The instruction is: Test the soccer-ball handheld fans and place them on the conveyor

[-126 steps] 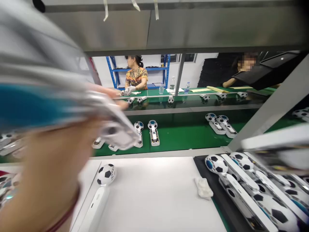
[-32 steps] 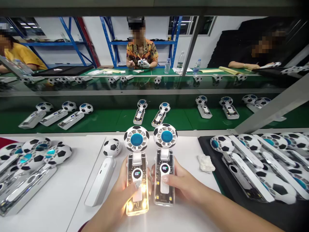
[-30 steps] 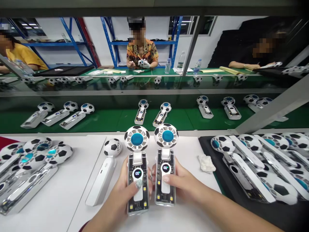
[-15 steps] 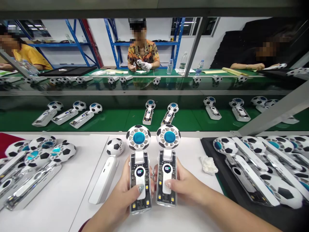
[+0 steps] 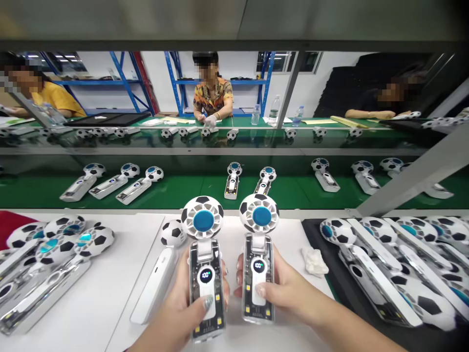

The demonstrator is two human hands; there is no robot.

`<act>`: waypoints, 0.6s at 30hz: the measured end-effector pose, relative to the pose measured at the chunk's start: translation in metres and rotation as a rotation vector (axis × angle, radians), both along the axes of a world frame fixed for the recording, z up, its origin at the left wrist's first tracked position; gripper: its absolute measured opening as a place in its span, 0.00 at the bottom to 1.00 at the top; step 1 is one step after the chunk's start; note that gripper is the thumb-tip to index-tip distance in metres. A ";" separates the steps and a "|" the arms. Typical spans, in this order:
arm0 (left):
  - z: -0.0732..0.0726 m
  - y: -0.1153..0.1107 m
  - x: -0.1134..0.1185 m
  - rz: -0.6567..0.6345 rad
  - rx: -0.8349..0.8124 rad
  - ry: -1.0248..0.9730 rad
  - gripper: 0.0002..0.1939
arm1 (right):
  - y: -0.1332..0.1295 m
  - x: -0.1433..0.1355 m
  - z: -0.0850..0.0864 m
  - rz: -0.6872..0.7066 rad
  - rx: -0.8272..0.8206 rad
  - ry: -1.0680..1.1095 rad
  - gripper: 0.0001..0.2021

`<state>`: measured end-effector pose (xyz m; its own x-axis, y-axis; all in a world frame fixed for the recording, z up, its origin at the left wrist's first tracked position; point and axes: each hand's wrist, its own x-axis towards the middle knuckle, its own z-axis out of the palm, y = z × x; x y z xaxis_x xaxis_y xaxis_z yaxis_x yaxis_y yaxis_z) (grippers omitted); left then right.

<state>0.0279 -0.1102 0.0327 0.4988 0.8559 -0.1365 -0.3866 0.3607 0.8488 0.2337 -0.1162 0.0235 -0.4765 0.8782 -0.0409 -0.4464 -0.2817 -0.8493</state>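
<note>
My left hand [image 5: 180, 299] is closed around a handheld fan [image 5: 216, 308] with a soccer-ball head, a blue round centre and a clear front over a dark circuit board. Its thumb lies on the white strip below a round display reading 100. My right hand [image 5: 293, 289] grips a matching fan [image 5: 247, 298], thumb likewise on the white strip, its display also showing 100. Both fans are held upright side by side, apart from each other, above the white table. Beside my left hand lies another white fan [image 5: 156, 283], back side up.
Several fans pile up on the left [image 5: 54, 278]; more fill a black tray [image 5: 311, 230] at right. Crumpled white tissue [image 5: 314, 261] lies near the tray. A green conveyor belt [image 5: 194, 186] carries spaced fans. A slanted metal post [image 5: 414, 171] stands at right. Co-workers sit opposite.
The two fans have moved slightly apart, the left one leftward. The whole view has shifted, with the scene lower in frame. A co-worker's gloved hand has lowered a fan to the far belt.
</note>
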 end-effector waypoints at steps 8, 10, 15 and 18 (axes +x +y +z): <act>0.025 -0.008 0.003 0.046 0.074 -0.066 0.24 | -0.005 0.005 0.021 -0.042 0.070 -0.009 0.23; 0.031 -0.010 0.006 0.070 0.076 -0.063 0.25 | -0.007 0.007 0.026 -0.032 0.093 -0.036 0.23; 0.040 -0.015 0.011 0.123 0.139 0.008 0.25 | -0.016 0.017 0.033 -0.024 0.150 -0.163 0.21; 0.046 -0.015 0.009 0.273 0.148 0.041 0.31 | -0.020 0.021 0.040 -0.142 0.179 -0.187 0.23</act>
<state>0.0368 -0.1250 0.0783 0.2442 0.9696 -0.0163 -0.4162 0.1200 0.9013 0.2552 -0.1364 0.0631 -0.3474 0.9366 0.0456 -0.3018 -0.0656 -0.9511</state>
